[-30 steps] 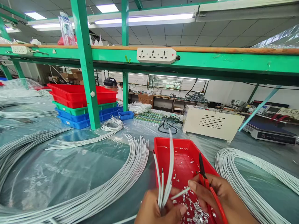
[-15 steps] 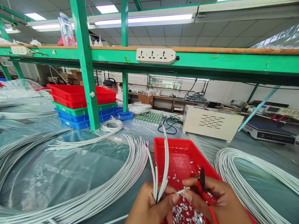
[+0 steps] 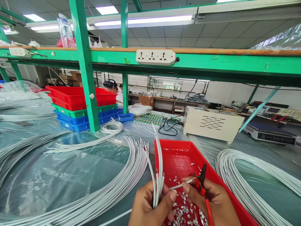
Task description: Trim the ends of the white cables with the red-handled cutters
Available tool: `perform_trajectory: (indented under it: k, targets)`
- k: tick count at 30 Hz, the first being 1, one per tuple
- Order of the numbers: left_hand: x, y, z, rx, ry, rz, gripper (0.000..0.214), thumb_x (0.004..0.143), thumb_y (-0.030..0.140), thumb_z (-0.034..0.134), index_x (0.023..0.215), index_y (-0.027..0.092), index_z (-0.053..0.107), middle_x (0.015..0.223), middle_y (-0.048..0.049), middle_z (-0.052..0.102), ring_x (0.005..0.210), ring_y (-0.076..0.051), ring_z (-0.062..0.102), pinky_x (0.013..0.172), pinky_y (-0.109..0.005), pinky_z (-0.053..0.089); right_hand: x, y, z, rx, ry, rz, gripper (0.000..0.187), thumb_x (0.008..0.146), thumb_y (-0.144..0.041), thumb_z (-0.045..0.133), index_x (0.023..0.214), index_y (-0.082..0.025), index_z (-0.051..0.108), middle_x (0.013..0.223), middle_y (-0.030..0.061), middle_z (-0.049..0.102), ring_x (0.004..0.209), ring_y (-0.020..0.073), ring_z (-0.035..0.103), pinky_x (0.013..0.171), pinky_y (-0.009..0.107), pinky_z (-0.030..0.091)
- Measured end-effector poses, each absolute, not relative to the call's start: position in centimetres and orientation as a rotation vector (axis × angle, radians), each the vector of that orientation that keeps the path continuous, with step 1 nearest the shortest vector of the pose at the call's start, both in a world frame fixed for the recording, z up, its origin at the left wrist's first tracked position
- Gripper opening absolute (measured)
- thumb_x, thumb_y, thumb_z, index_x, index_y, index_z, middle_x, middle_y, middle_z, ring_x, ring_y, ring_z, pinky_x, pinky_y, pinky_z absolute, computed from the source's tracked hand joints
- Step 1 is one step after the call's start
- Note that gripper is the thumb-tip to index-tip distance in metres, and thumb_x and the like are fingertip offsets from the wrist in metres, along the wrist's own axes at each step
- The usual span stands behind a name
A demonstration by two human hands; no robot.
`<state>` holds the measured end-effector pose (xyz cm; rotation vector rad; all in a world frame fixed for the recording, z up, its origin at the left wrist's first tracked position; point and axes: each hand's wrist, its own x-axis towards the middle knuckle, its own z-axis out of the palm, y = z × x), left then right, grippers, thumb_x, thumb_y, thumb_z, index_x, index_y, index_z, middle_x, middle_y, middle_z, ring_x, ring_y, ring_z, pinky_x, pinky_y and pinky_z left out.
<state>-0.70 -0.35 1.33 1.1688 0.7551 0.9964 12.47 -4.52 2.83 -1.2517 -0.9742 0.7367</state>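
Note:
My left hand (image 3: 150, 207) is closed around a small bundle of white cables (image 3: 158, 169) that stand upright above the fist. My right hand (image 3: 211, 204) grips red-handled cutters (image 3: 202, 185) with dark jaws pointing up. Its thumb and forefinger also pinch the end of one white cable (image 3: 181, 185) that runs across from the left hand. Both hands hover over the near end of a red tray (image 3: 181, 157), which holds several small silvery-white offcuts (image 3: 185, 213).
Long white cables (image 3: 105, 194) curve over the plastic-covered table at left, and a coil (image 3: 249, 179) lies at right. Stacked red, green and blue bins (image 3: 77, 106) stand behind a green post (image 3: 86, 69). A cream metal box (image 3: 211, 124) sits beyond the tray. A person sits far behind.
Both hands and the cable bundle have shifted slightly left. The cutters have swung more upright, and the single cable end now lies next to their jaws.

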Motion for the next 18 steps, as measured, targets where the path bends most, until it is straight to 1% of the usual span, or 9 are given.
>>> perform_trajectory:
  k: [2, 3, 4, 6, 8, 11, 14, 16, 18]
  targets:
    - [-0.8, 0.0, 1.1, 1.158, 0.7, 0.86, 0.045, 0.063, 0.056, 0.066, 0.049, 0.015, 0.056, 0.037, 0.0007, 0.053, 0.036, -0.007, 0.039, 0.041, -0.019, 0.027, 13.1, -4.4, 2.5, -1.278, -1.161, 0.541, 0.016, 0.064, -0.033, 0.072, 0.073, -0.019, 0.071, 0.063, 0.0012, 0.066, 0.061, 0.0188, 0.062, 0.061, 0.027, 0.05]
    - [-0.8, 0.2, 1.1, 1.139, 0.675, 0.794, 0.046, 0.063, 0.058, 0.064, 0.049, 0.014, 0.058, 0.037, 0.0003, 0.053, 0.033, -0.005, 0.037, 0.039, -0.019, 0.024, 13.4, -4.4, 2.5, -1.278, -1.323, 0.4, 0.012, 0.069, -0.03, 0.068, 0.075, -0.021, 0.07, 0.064, 0.0011, 0.067, 0.062, 0.019, 0.064, 0.061, 0.027, 0.051]
    - [-0.9, 0.4, 1.2, 1.124, 0.66, 0.743, 0.047, 0.064, 0.058, 0.063, 0.05, 0.013, 0.061, 0.038, 0.0005, 0.054, 0.031, -0.004, 0.034, 0.037, -0.018, 0.021, 13.7, -4.5, 2.6, -1.25, -1.521, 0.227, 0.01, 0.073, -0.026, 0.062, 0.078, -0.022, 0.07, 0.065, 0.0004, 0.068, 0.062, 0.0179, 0.065, 0.063, 0.026, 0.051]
    - [-1.1, 0.7, 1.5, 1.136, 0.642, 0.681, 0.048, 0.066, 0.058, 0.061, 0.05, 0.013, 0.064, 0.039, 0.0013, 0.055, 0.026, -0.001, 0.026, 0.034, -0.018, 0.015, 14.1, -4.6, 3.0, -1.112, -1.925, -0.162, 0.017, 0.079, -0.019, 0.051, 0.084, -0.024, 0.067, 0.069, -0.0014, 0.069, 0.064, 0.0139, 0.065, 0.076, 0.026, 0.05]
    - [-1.3, 1.0, 1.7, 1.157, 0.635, 0.635, 0.05, 0.067, 0.058, 0.06, 0.047, 0.013, 0.062, 0.034, 0.0042, 0.049, 0.024, 0.0, 0.022, 0.032, -0.019, 0.012, 14.3, -4.8, 3.3, -1.009, -2.162, -0.479, 0.022, 0.083, -0.012, 0.046, 0.084, -0.022, 0.065, 0.068, -0.0035, 0.068, 0.059, 0.0096, 0.062, 0.088, 0.027, 0.044]
    - [-1.6, 1.3, 1.4, 1.116, 0.637, 0.601, 0.046, 0.067, 0.055, 0.063, 0.043, 0.016, 0.056, 0.025, 0.0083, 0.034, 0.024, -0.003, 0.022, 0.033, -0.02, 0.013, 14.3, -4.9, 3.2, -1.003, -2.252, -0.738, 0.026, 0.084, -0.005, 0.043, 0.079, -0.021, 0.063, 0.06, -0.0061, 0.064, 0.049, 0.008, 0.057, 0.092, 0.029, 0.041]
    - [-1.8, 1.5, 1.1, 1.081, 0.653, 0.658, 0.041, 0.068, 0.05, 0.064, 0.046, 0.017, 0.053, 0.025, 0.0094, 0.031, 0.026, -0.004, 0.02, 0.035, -0.021, 0.013, 14.7, -4.8, 2.9, -1.001, -2.295, -0.69, 0.026, 0.085, -0.006, 0.043, 0.092, -0.02, 0.063, 0.065, -0.0043, 0.067, 0.055, 0.0098, 0.061, 0.091, 0.031, 0.043]
    - [-1.9, 1.4, 1.2, 1.074, 0.676, 0.739, 0.041, 0.07, 0.048, 0.063, 0.047, 0.016, 0.052, 0.026, 0.0097, 0.03, 0.028, -0.004, 0.019, 0.037, -0.022, 0.013, 14.8, -4.7, 2.8, -0.989, -2.296, -0.452, 0.027, 0.079, -0.01, 0.052, 0.103, -0.021, 0.061, 0.071, -0.0029, 0.068, 0.064, 0.0118, 0.063, 0.087, 0.03, 0.046]
    - [-2.0, 1.3, 1.6, 1.06, 0.703, 0.819, 0.042, 0.071, 0.046, 0.062, 0.044, 0.017, 0.048, 0.028, 0.0098, 0.029, 0.031, -0.004, 0.018, 0.039, -0.022, 0.013, 14.5, -4.9, 2.8, -1.035, -2.112, -0.117, 0.036, 0.071, -0.011, 0.059, 0.104, -0.025, 0.062, 0.07, -0.0033, 0.068, 0.064, 0.0126, 0.063, 0.075, 0.026, 0.051]
